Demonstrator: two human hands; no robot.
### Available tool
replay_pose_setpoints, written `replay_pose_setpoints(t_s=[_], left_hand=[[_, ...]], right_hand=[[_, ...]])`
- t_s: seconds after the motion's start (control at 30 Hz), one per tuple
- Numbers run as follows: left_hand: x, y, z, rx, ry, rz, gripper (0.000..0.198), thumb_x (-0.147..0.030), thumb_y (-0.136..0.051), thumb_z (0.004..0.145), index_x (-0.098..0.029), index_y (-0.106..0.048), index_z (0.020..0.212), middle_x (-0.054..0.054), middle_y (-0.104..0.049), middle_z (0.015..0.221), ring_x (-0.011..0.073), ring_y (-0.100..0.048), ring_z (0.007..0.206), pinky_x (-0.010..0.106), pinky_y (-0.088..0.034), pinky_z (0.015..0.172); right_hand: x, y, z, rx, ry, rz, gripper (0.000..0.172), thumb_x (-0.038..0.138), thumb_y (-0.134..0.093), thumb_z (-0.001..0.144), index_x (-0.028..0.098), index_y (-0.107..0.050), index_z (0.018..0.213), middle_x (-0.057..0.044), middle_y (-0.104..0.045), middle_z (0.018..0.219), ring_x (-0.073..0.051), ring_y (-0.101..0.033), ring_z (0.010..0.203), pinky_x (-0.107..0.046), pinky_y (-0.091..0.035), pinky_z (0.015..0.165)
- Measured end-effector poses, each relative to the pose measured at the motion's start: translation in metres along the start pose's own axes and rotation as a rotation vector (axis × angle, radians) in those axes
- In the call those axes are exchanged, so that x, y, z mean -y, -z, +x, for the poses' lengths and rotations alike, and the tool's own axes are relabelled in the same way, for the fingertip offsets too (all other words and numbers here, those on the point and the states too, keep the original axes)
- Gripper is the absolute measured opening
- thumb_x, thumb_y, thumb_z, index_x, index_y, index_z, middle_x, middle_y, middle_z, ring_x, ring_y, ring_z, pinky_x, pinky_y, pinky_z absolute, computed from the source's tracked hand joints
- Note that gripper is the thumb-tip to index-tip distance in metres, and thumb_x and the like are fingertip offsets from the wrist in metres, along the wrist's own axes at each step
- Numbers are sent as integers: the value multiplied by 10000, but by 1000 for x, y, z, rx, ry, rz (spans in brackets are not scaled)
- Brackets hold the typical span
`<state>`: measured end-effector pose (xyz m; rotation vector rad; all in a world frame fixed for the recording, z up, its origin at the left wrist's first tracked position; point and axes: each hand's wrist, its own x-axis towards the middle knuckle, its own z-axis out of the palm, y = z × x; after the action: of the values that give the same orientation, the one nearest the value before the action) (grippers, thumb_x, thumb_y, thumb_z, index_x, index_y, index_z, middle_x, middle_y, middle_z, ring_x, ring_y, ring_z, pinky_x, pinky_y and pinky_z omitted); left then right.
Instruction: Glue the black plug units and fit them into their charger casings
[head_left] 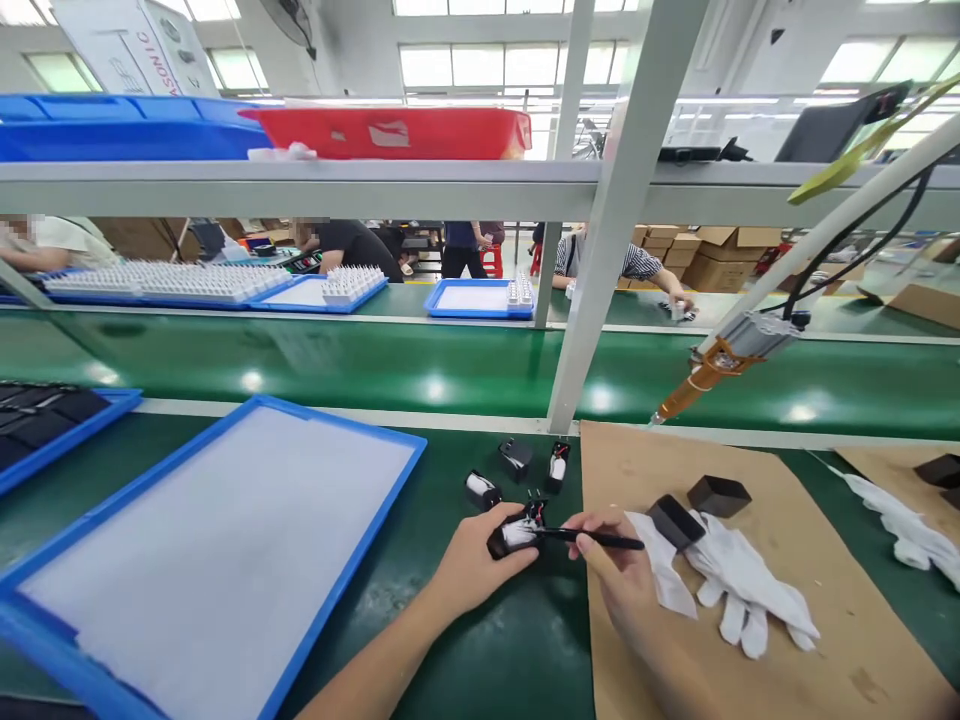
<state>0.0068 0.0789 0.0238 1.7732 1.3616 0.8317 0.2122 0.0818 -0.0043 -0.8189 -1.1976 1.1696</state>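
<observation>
My left hand point(480, 555) grips a small black plug-adapter housing point(517, 533) with two prongs, a white inside and some red wire showing. Between the fingers of my right hand point(611, 560) is a slim black pen-like tool point(592, 538); its tip reaches into the white part of the housing. Just beyond my left hand lie three similar pieces: one black housing with white inside point(482, 490), a darker housing point(515, 458), and another housing with a red wire point(558, 466). All rest on the green bench point(517, 640).
A blue-rimmed tray point(247, 540) with a white lining lies left. On brown cardboard point(757, 680) to the right are white gloves point(750, 590) and black blocks point(718, 495). An orange-handled screwdriver point(701, 380) hangs above. A metal post point(600, 270) rises ahead; a co-worker's hand point(679, 298) is across the belt.
</observation>
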Motion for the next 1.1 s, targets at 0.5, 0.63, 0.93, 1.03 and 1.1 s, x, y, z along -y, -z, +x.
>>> replay_pose_setpoints(t_s=[0.5,0.63,0.93,1.03,1.1], left_hand=[[0,-4,-7,-32,-53,41,395,-335,-729,759,-243,-649,1135,19,-734,1076,230,-688,957,336,-535,859],[2,-4,-7,-68,-93,41,417,-325,-730,769,-217,-641,1161,41,-728,1112,228,-689,989,339,-541,885],[2,-1,-3,-54,-209,-59,408,-265,-739,783,-234,-638,1177,48,-715,1132,200,-670,1016,331,-529,911],[1,-1,-4,-29,-193,-88,411,-260,-743,781,-237,-639,1178,45,-718,1109,194,-676,982,322,-535,886],[2,-1,-4,-20,-196,-101,419,-254,-749,776,-237,-638,1179,43,-718,1099,190,-677,972,317,-532,883]], right_hand=[[-2,5,-1,100,15,-106,102,316,-650,850,243,-703,898,-32,-684,687,-174,-668,552,-277,-581,510],[4,3,-4,75,9,-138,98,271,-705,812,245,-676,901,-11,-684,737,-147,-672,550,-243,-569,503],[32,-4,-2,175,233,-374,160,170,-677,833,269,-749,937,-31,-779,879,-167,-734,782,-283,-623,697],[38,-8,0,221,349,-390,178,152,-659,840,262,-751,946,-41,-784,861,-177,-737,779,-299,-621,689],[39,-9,1,245,394,-391,198,143,-649,847,260,-748,972,-47,-784,854,-178,-734,771,-304,-614,673]])
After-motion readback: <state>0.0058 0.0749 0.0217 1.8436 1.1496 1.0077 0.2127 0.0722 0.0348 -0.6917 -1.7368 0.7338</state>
